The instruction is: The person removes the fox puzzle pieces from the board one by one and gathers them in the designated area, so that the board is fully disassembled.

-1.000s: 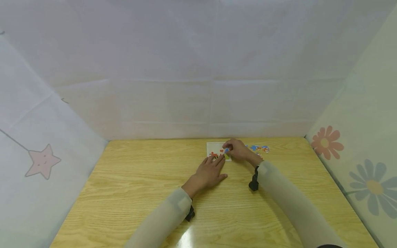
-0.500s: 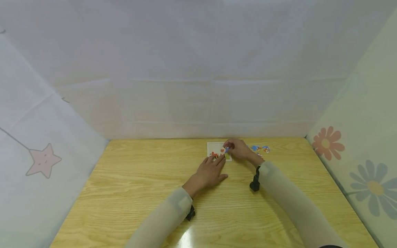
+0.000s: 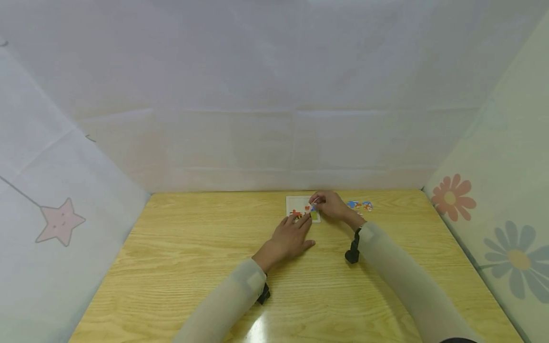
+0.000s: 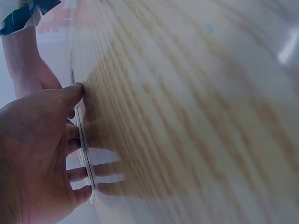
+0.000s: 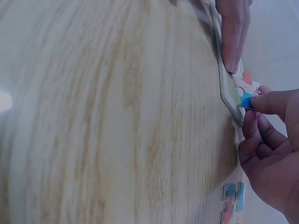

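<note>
A white-framed jigsaw puzzle board lies flat near the table's back edge, with red, blue and green pieces in its lower part. My left hand rests on its near edge, fingers straight and spread over the pieces; the left wrist view shows the fingers at the board's thin edge. Over the board's right side, my right hand pinches a blue-and-white puzzle piece between thumb and fingers. In the right wrist view, that piece is tilted close over the board's corner. Its far side is hidden by the fingers.
Several loose puzzle pieces lie on the table right of the board, partly behind the right wrist. The wooden table ends at a white cloth wall. Printed cloth walls stand on both sides.
My right fingers have shifted slightly on the board, and a pale edge of the piece now shows tilted up between them. My left hand has stayed in place.
</note>
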`<state>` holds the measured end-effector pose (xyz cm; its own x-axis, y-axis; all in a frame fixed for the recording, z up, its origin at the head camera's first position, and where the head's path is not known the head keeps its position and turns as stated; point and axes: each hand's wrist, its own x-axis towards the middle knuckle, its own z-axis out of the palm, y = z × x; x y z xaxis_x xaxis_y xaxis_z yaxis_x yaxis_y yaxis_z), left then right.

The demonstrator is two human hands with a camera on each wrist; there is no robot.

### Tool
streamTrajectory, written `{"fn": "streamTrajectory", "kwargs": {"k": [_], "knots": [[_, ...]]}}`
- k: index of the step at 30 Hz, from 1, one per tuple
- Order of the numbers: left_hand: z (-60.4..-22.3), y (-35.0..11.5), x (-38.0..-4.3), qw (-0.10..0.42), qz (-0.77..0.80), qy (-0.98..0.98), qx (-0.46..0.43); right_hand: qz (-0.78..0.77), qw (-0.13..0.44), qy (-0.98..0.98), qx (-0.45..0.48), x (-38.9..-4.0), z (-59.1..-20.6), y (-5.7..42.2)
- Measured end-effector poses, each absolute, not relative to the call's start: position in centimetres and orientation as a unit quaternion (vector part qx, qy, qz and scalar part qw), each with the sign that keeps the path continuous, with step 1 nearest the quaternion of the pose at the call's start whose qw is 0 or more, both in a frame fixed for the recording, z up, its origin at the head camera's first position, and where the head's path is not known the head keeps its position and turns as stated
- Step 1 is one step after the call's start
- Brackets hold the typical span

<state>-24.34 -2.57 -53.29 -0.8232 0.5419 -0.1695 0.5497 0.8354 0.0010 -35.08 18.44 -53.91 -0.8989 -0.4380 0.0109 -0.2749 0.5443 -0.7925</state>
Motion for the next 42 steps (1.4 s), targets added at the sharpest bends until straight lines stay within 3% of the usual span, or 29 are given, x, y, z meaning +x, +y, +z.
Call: {"fn": "streamTrajectory", "kwargs": {"k": [11,42], "knots": [[-52.9,-2.4,-24.2,0.085,-0.025,0.955,0.282,-0.489,0.121,0.851,-0.149,-34.7,-53.5,18.7],[-53.2,-2.7,-24.1,0.084,-0.017,0.955,0.283,-0.491,0.132,0.846,-0.16,-33.4,-52.4,24.2]]}}
